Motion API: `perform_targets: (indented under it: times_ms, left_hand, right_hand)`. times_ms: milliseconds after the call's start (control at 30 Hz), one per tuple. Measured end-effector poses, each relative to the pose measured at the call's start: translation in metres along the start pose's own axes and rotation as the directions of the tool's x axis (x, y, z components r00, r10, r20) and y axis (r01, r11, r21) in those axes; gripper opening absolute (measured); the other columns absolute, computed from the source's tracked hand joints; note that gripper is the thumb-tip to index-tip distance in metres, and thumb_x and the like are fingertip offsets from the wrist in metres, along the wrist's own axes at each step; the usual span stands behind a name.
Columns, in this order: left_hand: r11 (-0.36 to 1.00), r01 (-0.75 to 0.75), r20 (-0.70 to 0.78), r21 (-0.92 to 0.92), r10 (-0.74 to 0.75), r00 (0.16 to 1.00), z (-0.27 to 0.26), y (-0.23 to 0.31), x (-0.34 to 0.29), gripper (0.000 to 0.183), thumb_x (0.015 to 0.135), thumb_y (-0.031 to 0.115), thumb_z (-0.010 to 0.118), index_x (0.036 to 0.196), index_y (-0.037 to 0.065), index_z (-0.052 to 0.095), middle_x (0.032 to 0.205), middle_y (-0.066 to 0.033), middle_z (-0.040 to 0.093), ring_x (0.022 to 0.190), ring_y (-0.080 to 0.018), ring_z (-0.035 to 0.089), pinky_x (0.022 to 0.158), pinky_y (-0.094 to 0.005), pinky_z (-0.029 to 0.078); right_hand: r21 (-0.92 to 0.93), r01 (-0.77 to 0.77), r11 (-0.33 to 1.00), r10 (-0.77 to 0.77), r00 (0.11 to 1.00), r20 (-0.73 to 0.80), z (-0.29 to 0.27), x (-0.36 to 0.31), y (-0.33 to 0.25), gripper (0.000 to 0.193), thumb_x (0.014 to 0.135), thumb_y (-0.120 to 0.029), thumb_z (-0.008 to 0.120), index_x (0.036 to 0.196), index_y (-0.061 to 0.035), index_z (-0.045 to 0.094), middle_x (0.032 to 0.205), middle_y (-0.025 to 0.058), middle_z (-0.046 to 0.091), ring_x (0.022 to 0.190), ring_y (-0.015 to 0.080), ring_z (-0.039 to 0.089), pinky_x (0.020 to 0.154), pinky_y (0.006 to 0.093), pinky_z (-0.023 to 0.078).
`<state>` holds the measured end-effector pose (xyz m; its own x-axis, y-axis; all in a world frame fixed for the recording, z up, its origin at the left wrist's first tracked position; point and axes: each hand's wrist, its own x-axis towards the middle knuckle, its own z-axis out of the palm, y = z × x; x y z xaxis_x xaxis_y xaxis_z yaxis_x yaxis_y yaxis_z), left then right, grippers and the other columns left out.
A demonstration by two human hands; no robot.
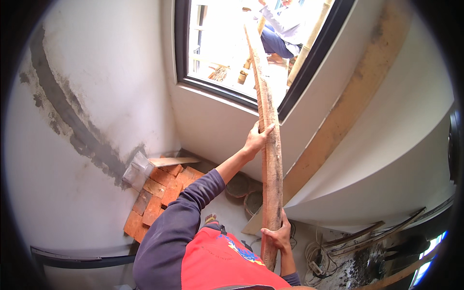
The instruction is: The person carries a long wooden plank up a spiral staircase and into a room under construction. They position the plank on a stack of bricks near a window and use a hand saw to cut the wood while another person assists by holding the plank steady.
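Observation:
A long, rough wooden plank (272,166) runs from beside my body up and out through the window opening. My left hand (257,139) grips it just below the window sill, with the thumb across its near face. Lower down, my right hand (279,235) is closed around the plank close to its near end. The far end of the plank reaches outside, near a seated person (282,34) in a light top and blue trousers.
Dark window frame (222,94) surrounds the plank. Orange bricks (162,188) are stacked at the left wall, and two round buckets (253,203) stand below the window. A wide board (338,113) leans at the right. Coiled cable (316,261) and long strips (372,237) lie at lower right.

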<state>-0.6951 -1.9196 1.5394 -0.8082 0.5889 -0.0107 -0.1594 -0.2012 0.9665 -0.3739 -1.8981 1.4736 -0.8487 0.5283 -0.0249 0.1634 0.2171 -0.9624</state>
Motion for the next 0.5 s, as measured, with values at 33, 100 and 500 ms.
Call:
perform_targets:
  times_ms: [33,100,500]
  left_hand:
    - [0.999,-0.030,0.017,0.027,0.030,0.999,-0.007,0.003,0.010,0.077,0.089,0.044,0.065,0.144,-0.001,0.033,0.129,-0.0179,0.054,0.119,-0.0234,0.052,0.100,-0.0393,0.043]
    - [1.000,0.012,-0.013,0.015,-0.012,1.000,-0.022,-0.006,0.026,0.077,0.090,0.043,0.065,0.146,0.000,0.033,0.121,-0.0190,0.058,0.112,-0.0247,0.056,0.095,-0.0370,0.045]
    - [0.883,0.464,-0.274,-0.074,-0.465,0.842,-0.193,-0.164,-0.055,0.062,0.085,0.037,0.072,0.132,0.004,0.049,0.104,-0.0049,0.059,0.081,-0.0100,0.056,0.069,-0.0261,0.050]
  right_hand:
    - [-0.005,0.021,1.000,-0.021,1.000,-0.009,0.004,0.013,-0.002,0.103,0.053,-0.022,0.089,0.140,0.0038,0.040,0.128,0.0127,0.056,0.118,0.0229,0.053,0.104,0.0337,0.038]
    - [0.027,0.043,0.999,-0.042,0.999,-0.016,0.010,0.042,-0.008,0.101,0.053,-0.019,0.089,0.140,0.0041,0.041,0.126,0.0122,0.057,0.115,0.0222,0.054,0.103,0.0334,0.039]
    - [0.083,0.058,0.995,-0.054,0.997,-0.048,0.040,0.137,-0.038,0.100,0.056,-0.017,0.089,0.140,0.0057,0.039,0.130,0.0137,0.054,0.120,0.0229,0.051,0.105,0.0335,0.038]
